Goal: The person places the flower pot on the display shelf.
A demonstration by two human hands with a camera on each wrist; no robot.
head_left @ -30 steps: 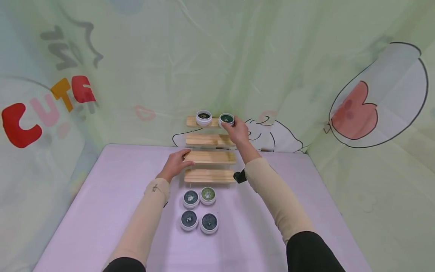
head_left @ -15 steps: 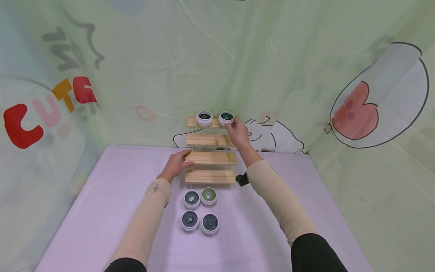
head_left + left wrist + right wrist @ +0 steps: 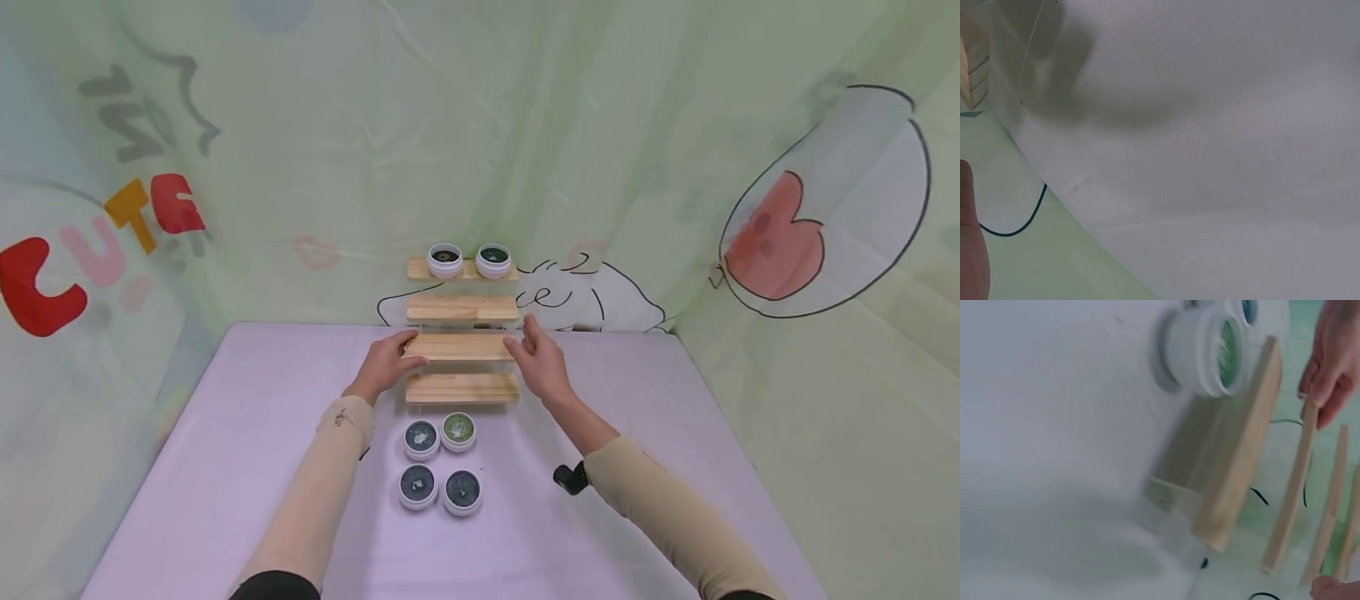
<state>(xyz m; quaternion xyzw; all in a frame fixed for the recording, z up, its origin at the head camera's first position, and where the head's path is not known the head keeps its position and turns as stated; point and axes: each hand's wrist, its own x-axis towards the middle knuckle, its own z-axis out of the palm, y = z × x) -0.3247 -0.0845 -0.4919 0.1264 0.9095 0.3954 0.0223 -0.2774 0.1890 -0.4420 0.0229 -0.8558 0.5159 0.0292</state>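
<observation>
gripping the third shelf down on a wooden rack, left hand at that shelf's left end; right hand is loose by the other end, can't quite tell if touching. two jars up top, four jars on the tabletop.

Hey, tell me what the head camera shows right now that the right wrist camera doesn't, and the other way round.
Only the head view: the colourful lettering, the red heart and both beige sleeves.

Only the right wrist view: the broad face of what looks like a clear side panel, under the lowest board.

Both: the wooden boards, the green-topped jar, the left hand gripping a board's end and the right hand, though the wrist view catches just a little of that one.
</observation>
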